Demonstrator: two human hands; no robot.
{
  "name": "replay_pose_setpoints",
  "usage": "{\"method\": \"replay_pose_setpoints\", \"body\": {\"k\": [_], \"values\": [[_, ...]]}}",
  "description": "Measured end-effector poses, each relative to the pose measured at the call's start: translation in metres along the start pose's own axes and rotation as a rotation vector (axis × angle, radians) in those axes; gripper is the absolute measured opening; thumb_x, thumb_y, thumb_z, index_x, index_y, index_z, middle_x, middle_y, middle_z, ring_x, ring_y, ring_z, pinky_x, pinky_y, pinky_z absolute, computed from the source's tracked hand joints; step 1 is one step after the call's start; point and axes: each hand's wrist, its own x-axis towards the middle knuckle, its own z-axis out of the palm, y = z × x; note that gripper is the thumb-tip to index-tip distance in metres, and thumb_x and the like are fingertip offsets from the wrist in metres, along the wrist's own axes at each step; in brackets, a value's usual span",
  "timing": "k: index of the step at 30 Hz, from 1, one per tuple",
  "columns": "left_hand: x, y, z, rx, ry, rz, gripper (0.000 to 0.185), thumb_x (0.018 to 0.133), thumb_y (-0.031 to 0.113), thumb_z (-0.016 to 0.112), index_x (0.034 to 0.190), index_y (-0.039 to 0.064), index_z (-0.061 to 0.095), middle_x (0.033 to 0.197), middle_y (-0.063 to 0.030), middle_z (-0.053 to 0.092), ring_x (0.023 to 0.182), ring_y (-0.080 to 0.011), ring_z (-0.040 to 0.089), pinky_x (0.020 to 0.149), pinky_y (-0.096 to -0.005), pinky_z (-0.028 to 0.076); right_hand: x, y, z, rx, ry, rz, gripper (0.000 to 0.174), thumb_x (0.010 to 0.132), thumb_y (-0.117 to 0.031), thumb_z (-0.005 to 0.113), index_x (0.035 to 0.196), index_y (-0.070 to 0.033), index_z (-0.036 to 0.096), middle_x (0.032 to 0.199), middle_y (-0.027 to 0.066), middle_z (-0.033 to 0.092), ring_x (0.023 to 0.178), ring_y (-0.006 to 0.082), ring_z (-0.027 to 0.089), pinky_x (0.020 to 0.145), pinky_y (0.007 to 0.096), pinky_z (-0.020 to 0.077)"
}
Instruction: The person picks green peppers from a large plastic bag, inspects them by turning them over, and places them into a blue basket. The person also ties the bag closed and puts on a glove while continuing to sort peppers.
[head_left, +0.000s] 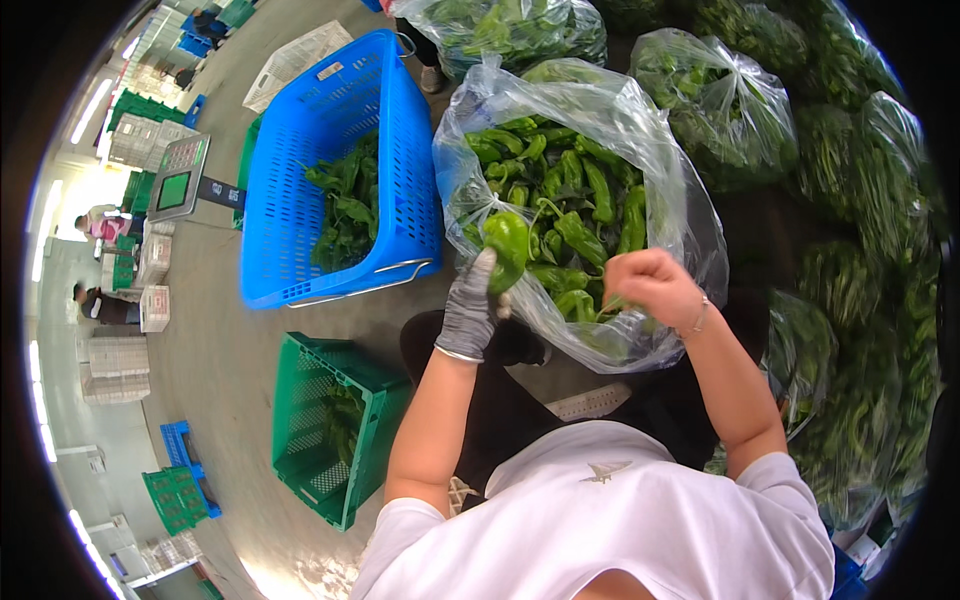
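My left hand (474, 306), in a grey glove, grips a green pepper (506, 250) at the near left edge of a clear plastic bag (480, 105). Many long green peppers (581, 238) fill the open bag. Above its near right part is my right hand, ungloved (646, 289), its fingers curled around what looks like the stem end of a pepper; the fingers are partly blurred. Left of the bag stands a blue plastic basket (262, 187) with green peppers (351, 214) inside. Nearer me, a green plastic crate (311, 435) holds a few more green peppers (341, 427).
Tied clear bags of peppers (716, 112) crowd the right side, and another bag (517, 30) lies beyond the open one. A digital scale display (176, 178) stands left of the blue basket, near a white crate (292, 67). People (109, 306) and stacked crates are at the far left.
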Motion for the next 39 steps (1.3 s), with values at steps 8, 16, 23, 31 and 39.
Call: {"method": "replay_pose_setpoints", "body": {"k": [8,16,23,31,39], "values": [[-0.040,-0.018,-0.025,-0.726,-0.928,-0.180,0.043,0.090,0.043,0.056,0.104,0.002,0.055,0.060,0.0012,0.050,0.043,-0.0074,0.041,0.041,-0.0209,0.034,0.018,0.012,-0.037,-0.675,0.708,-0.039,0.048,0.086,-0.018,0.068,0.128,0.000,0.053,0.111,0.0123,0.063,0.102,0.0223,0.061,0.086,0.0327,0.0496],[-0.070,-0.041,-0.021,-0.714,-0.962,-0.213,0.046,0.088,0.051,0.057,0.094,0.005,0.055,0.056,0.0020,0.048,0.041,-0.0066,0.040,0.041,-0.0202,0.033,0.029,0.015,0.050,-0.883,0.057,-0.364,0.048,0.080,-0.019,0.069,0.123,-0.003,0.056,0.120,0.0182,0.059,0.111,0.0346,0.054,0.096,0.0392,0.0435],[-0.145,0.014,-0.165,-0.778,-0.150,0.159,0.049,0.085,0.051,0.059,0.102,0.005,0.054,0.065,0.0036,0.046,0.050,-0.0063,0.041,0.044,-0.0215,0.035,0.004,0.034,-0.012,-1.137,0.173,0.234,0.033,0.084,-0.019,0.066,0.112,-0.003,0.064,0.113,0.0163,0.063,0.104,0.0321,0.060,0.088,0.0394,0.0483],[-0.177,0.015,-0.197,-0.518,0.246,0.232,0.041,0.091,0.040,0.057,0.108,0.002,0.057,0.096,-0.0122,0.060,0.071,-0.0171,0.052,0.060,-0.0302,0.045,0.009,0.054,-0.012,-1.002,0.209,0.143,0.027,0.083,-0.014,0.066,0.108,-0.002,0.064,0.103,0.0145,0.065,0.097,0.0307,0.061,0.079,0.0375,0.0491],[-0.163,0.007,-0.163,-0.626,-0.467,0.364,0.041,0.091,0.042,0.051,0.105,0.004,0.051,0.075,-0.0084,0.059,0.058,-0.0151,0.049,0.060,-0.0308,0.043,0.006,0.060,0.002,-1.016,0.107,0.073,0.029,0.081,-0.009,0.066,0.108,0.000,0.063,0.098,0.0147,0.066,0.093,0.0288,0.062,0.081,0.0371,0.0492]]}}
